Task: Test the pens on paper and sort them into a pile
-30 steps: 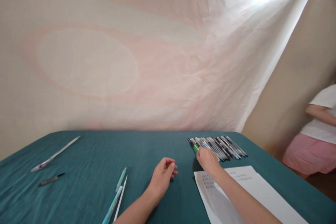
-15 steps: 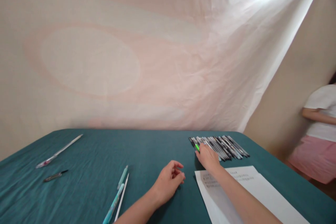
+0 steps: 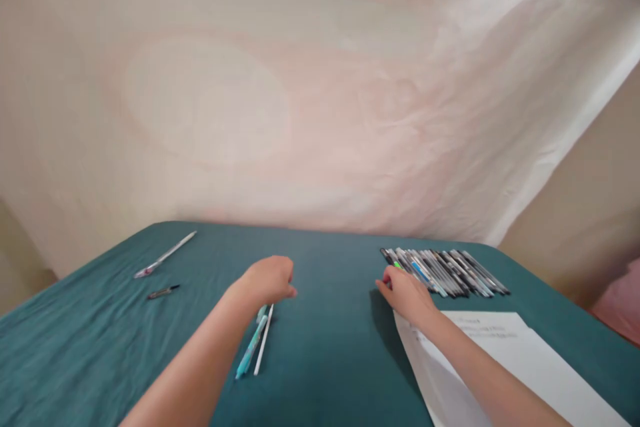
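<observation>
My left hand [image 3: 270,278] hangs over the middle of the table, just beyond two turquoise pens and a thin white stick. Its fingers are curled into a loose fist, and no object shows in them. The nearer turquoise pen [image 3: 253,347] lies beside the white stick [image 3: 264,339]; my forearm and hand partly cover the farther turquoise pen [image 3: 262,312]. On the right, my right hand [image 3: 405,293] is at the near left corner of a row of pens [image 3: 445,273], thumb and fingertips apart and nothing visible between them. A green-banded pen [image 3: 397,264] lies just past its fingers.
White paper sheets [image 3: 530,373] with handwriting lie under my right forearm. Far left are a long, clear-wrapped white pen [image 3: 166,254] and a short dark pen [image 3: 163,292]. A pale cloth [image 3: 300,113] hangs behind the green-covered table [image 3: 330,360]. A person's pink garment [image 3: 620,297] shows far right.
My left hand has moved left and forward, toward the turquoise pens, and its fingers now point down. My right hand has drawn back slightly from the green-banded pen. The view has turned left.
</observation>
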Tool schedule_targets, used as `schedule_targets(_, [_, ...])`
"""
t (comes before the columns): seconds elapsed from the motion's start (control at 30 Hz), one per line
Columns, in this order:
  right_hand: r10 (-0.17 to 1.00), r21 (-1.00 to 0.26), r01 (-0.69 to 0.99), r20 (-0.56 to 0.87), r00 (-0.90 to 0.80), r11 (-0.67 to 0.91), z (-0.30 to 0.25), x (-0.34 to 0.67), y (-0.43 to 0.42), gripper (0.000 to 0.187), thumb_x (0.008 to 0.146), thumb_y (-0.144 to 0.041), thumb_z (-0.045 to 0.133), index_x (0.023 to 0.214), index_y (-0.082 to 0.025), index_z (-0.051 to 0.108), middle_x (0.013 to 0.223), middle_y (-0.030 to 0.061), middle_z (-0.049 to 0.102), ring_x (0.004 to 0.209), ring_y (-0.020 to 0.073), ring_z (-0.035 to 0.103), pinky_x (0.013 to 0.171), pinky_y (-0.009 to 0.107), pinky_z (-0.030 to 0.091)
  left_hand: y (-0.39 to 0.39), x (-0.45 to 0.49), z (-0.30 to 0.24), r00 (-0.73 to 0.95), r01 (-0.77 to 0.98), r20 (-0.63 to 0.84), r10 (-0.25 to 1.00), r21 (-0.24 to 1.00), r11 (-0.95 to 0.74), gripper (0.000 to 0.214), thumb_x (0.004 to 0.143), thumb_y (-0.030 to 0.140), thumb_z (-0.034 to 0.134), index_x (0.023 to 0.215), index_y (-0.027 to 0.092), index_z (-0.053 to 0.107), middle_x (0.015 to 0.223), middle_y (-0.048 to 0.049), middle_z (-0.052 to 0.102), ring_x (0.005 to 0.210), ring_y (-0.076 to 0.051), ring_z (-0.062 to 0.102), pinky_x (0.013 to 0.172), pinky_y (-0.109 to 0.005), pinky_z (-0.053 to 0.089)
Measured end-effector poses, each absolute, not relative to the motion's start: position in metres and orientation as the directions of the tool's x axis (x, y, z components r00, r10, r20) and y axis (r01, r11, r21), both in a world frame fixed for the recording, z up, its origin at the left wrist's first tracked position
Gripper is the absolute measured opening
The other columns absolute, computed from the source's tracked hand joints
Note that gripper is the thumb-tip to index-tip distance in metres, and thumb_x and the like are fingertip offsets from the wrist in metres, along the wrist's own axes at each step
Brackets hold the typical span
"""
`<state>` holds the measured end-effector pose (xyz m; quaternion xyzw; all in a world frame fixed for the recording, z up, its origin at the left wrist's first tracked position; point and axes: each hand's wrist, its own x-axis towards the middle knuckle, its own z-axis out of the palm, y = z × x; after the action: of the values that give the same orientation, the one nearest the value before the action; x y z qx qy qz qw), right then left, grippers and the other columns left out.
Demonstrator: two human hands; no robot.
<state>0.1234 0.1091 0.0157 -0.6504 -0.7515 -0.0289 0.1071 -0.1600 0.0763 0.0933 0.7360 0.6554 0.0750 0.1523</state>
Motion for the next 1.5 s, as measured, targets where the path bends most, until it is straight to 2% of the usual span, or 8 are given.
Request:
schedule_targets(0.1, [0.917,-0.155,0.917,0.222,-0.330,0.367,0.021,0.094,0.087,0.015,0.082,-0.031,0.047,0.078,-0.019,0.055,0.078,0.0010,0.059,0.071,0.0144,0.057,0.060,0.024,0.035,0.084,-0.186,0.090,-0.007,0.968,-0.326,0.945,0.237,0.089,0.018,0.053,0.024,0.065,0.042,0.016,0.054,0.049,-0.0071,0.059,0.057,-0.022,0.059,0.060,-0.031,0.044])
schedule_targets(0.2, [0.789,-0.192,0.768,0.231,-0.570,0.611,0.026,0.057,0.062,0.011,0.083,-0.027,0.047,0.083,-0.020,0.055,0.082,0.0005,0.058,0.072,0.0132,0.057,0.063,0.023,0.038,0.088,-0.199,0.080,-0.037,0.934,-0.470,0.882,0.298,0.199,0.027,0.055,0.028,0.063,0.035,0.015,0.049,0.042,-0.0092,0.056,0.047,-0.022,0.057,0.053,-0.034,0.046])
schedule_targets(0.4, [0.386,-0.065,0.384,0.265,-0.883,0.921,0.030,-0.011,0.022,0.020,0.086,-0.016,0.043,0.102,-0.020,0.052,0.096,0.0026,0.060,0.085,0.0149,0.053,0.068,0.025,0.042,0.092,-0.203,0.062,-0.039,0.842,-0.508,0.860,0.447,0.302,0.024,0.045,0.026,0.071,0.039,0.015,0.051,0.042,-0.0112,0.057,0.044,-0.026,0.057,0.044,-0.037,0.047])
schedule_targets(0.63, [0.100,0.101,0.143,0.345,-0.933,0.985,0.026,-0.053,0.008,0.024,0.091,-0.022,0.033,0.108,-0.018,0.050,0.117,0.0039,0.052,0.105,0.0205,0.043,0.081,0.034,0.041,0.096,-0.205,0.055,-0.032,0.840,-0.528,0.849,0.446,0.309,0.024,0.050,0.027,0.069,0.040,0.015,0.052,0.043,-0.0092,0.057,0.042,-0.024,0.057,0.044,-0.036,0.048])
schedule_targets(0.93, [0.139,0.129,0.189,0.319,-0.938,0.974,0.012,-0.049,0.017,0.018,0.089,-0.018,0.039,0.098,-0.012,0.053,0.103,0.0089,0.058,0.099,0.0197,0.048,0.077,0.032,0.043,0.101,-0.198,0.046,-0.026,0.815,-0.474,0.880,0.499,0.294,0.020,0.057,0.014,0.061,0.040,0.014,0.050,0.038,-0.0085,0.055,0.042,-0.023,0.058,0.046,-0.034,0.048])
schedule_targets(1.07, [0.185,0.121,0.230,0.302,-0.935,0.966,0.011,-0.029,0.027,0.019,0.089,-0.017,0.040,0.103,-0.011,0.052,0.106,0.0091,0.058,0.103,0.0187,0.047,0.079,0.030,0.044,0.106,-0.194,0.038,-0.011,0.788,-0.398,0.917,0.561,0.253,0.003,0.059,0.013,0.059,0.058,0.013,0.056,0.040,-0.0068,0.056,0.041,-0.022,0.058,0.043,-0.031,0.047])
schedule_targets(1.27, [0.297,0.108,0.331,0.250,-0.922,0.937,0.008,0.013,0.053,0.021,0.087,-0.016,0.044,0.107,-0.014,0.051,0.108,0.0093,0.057,0.108,0.0187,0.046,0.086,0.031,0.043,0.116,-0.172,0.021,0.032,0.749,-0.289,0.957,0.641,0.169,0.032,0.066,0.016,0.055,0.097,0.010,0.051,0.042,-0.0009,0.057,0.042,-0.018,0.058,0.040,-0.024,0.045])
schedule_targets(1.5, [0.396,0.061,0.416,0.209,-0.894,0.907,0.009,0.063,0.077,0.022,0.087,-0.013,0.043,0.106,-0.015,0.053,0.108,0.0088,0.057,0.108,0.0181,0.048,0.090,0.031,0.043,0.124,-0.135,0.002,0.141,0.769,-0.170,0.975,0.639,0.000,0.030,0.071,0.028,0.054,0.096,0.013,0.051,0.049,-0.0006,0.060,0.044,-0.016,0.059,0.039,-0.020,0.042])
